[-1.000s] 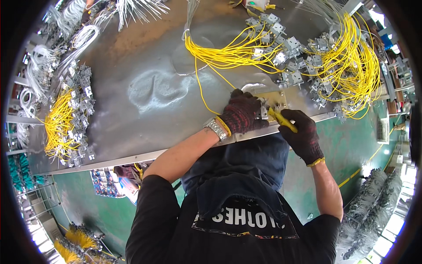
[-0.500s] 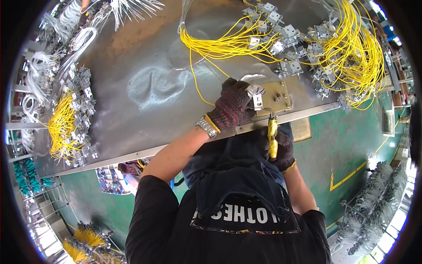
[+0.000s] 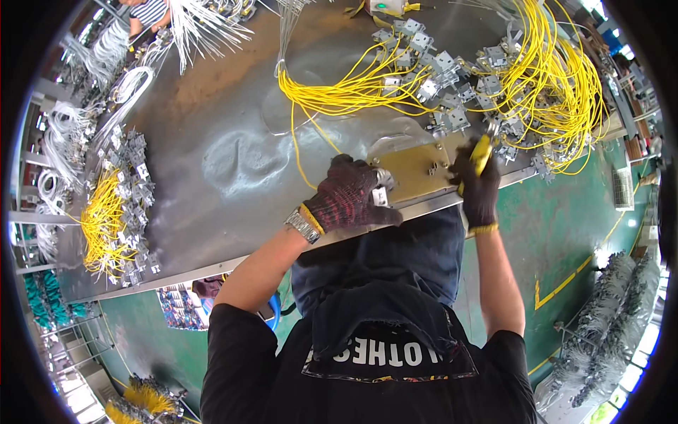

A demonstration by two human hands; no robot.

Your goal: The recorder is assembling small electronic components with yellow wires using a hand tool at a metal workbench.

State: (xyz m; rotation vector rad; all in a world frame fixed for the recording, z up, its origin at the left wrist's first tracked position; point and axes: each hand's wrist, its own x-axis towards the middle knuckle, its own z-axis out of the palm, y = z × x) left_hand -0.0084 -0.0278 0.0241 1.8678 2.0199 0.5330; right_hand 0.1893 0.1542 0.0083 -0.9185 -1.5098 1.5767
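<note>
My left hand (image 3: pixel 346 194), in a dark red-flecked knit glove, is closed around a small silver metal bracket (image 3: pixel 380 196) at the table's front edge. A thin yellow cable (image 3: pixel 321 134) runs from the glove back to a bundle. The brass-coloured fixture plate (image 3: pixel 417 169), with small bolts and pins on it, lies just right of this hand. My right hand (image 3: pixel 477 185), gloved too, grips a yellow-handled tool (image 3: pixel 482 154) at the plate's right end. Its metal tip points away from me toward the grey parts; the tool's exact kind is not clear.
Yellow cables (image 3: pixel 339 95) with grey metal brackets (image 3: pixel 445 67) spread across the back, with a larger heap (image 3: pixel 558 78) at right. Another yellow bundle (image 3: pixel 102 222) lies at left. A metal edge (image 3: pixel 212 268) borders the table (image 3: pixel 176 177). Someone's striped sleeve (image 3: pixel 150 13) shows far left.
My right hand has risen from below the table edge to the plate's right end, carrying the yellow-handled tool. My left hand has drawn left and nearer with the bracket, off the plate.
</note>
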